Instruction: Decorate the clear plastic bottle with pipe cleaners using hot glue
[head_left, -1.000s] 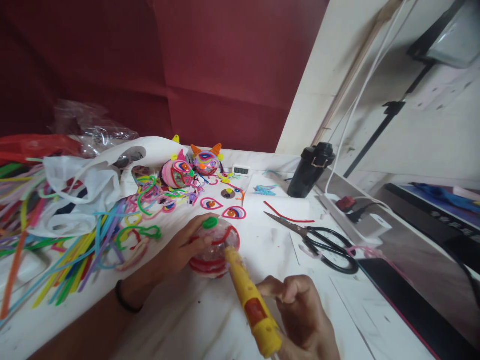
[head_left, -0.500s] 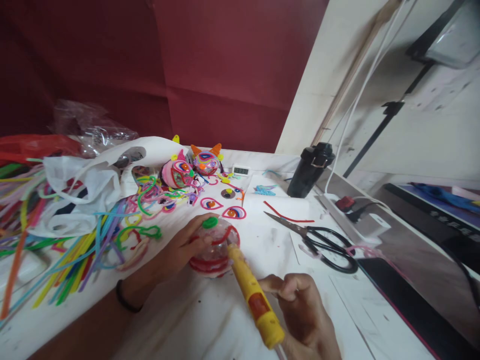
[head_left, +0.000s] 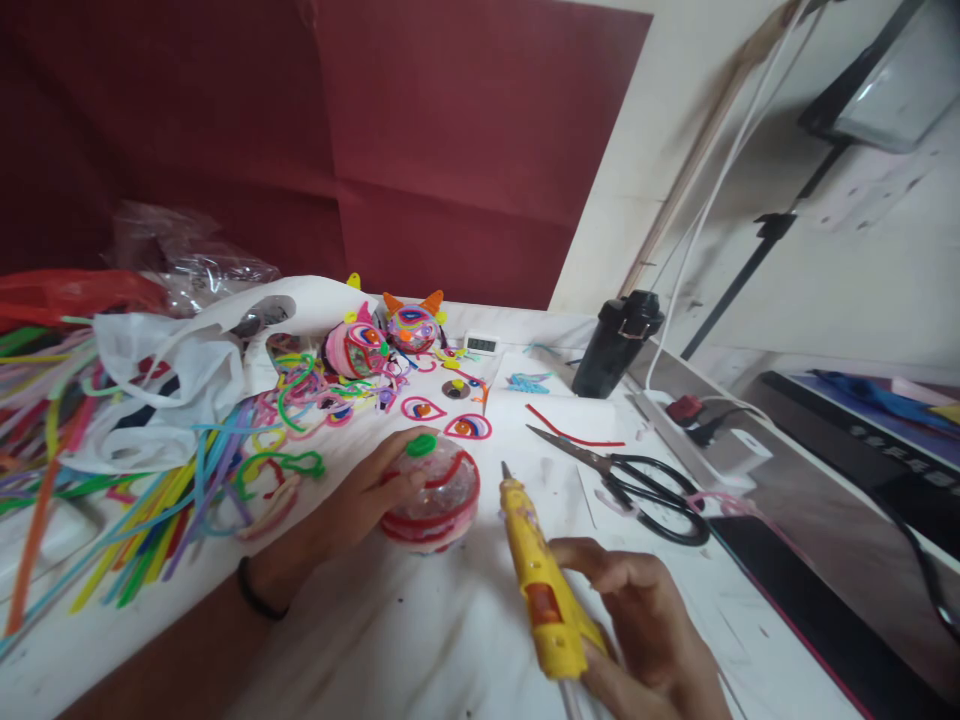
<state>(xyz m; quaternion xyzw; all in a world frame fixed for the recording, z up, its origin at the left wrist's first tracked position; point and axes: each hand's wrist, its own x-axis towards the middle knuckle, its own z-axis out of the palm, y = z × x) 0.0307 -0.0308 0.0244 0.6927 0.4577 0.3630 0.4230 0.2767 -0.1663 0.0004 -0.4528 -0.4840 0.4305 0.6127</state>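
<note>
A clear ball [head_left: 442, 495] wrapped in red and pink pipe cleaners, with a green piece on its upper side, rests on the white table. My left hand [head_left: 375, 490] grips it from the left, fingers and thumb pressed on it. In my right hand [head_left: 645, 620] is a yellow glue gun [head_left: 534, 575], its dark nozzle pointing up and away, apart from the ball. Just beyond the ball lie two eye shapes [head_left: 468, 427] of pink, blue and orange pipe cleaner. Black-handled scissors [head_left: 637, 480] lie open to the right, beside a red pipe cleaner [head_left: 570, 430].
Two decorated balls [head_left: 412, 325] stand at the back near a small digital timer [head_left: 481, 343]. Loose pipe cleaners [head_left: 172, 500] cover the left side. On the right are a black bottle [head_left: 616, 342], a power strip [head_left: 697, 440] with cables and a dark flat device [head_left: 795, 610].
My right hand has drawn the glue gun back to the right, so its nozzle has left the red pipe cleaner on the ball. My left hand keeps its hold.
</note>
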